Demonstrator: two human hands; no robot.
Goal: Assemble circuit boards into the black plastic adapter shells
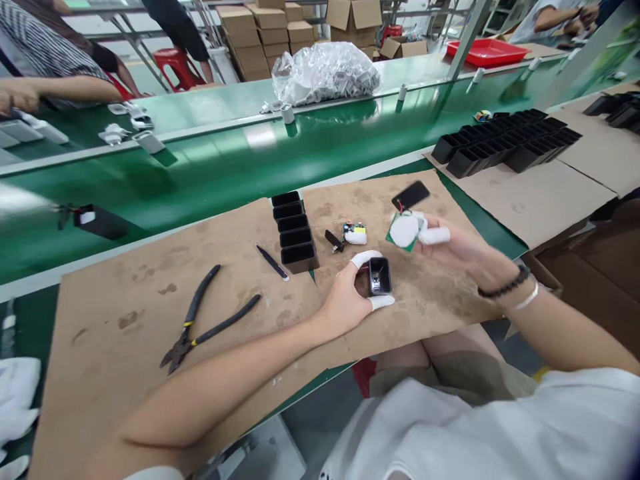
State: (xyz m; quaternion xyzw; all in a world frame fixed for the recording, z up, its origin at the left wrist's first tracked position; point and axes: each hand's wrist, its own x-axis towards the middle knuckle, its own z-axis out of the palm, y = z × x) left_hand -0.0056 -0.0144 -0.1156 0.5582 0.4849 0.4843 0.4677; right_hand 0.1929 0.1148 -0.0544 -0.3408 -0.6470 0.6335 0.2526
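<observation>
Shirt (450, 427) cropped, circuit board (409, 247) partly hidden

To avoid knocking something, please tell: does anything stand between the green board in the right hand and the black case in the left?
Nothing visible does: only cardboard shows between the green board with its white pad and the black case. The left hand grips its sides, not covering the opening.

And it's a black box (380, 279), my white finger caps (383, 302), green board (393, 235), white disc (404, 230), and brown cardboard (120, 347), blotched dark!
</observation>
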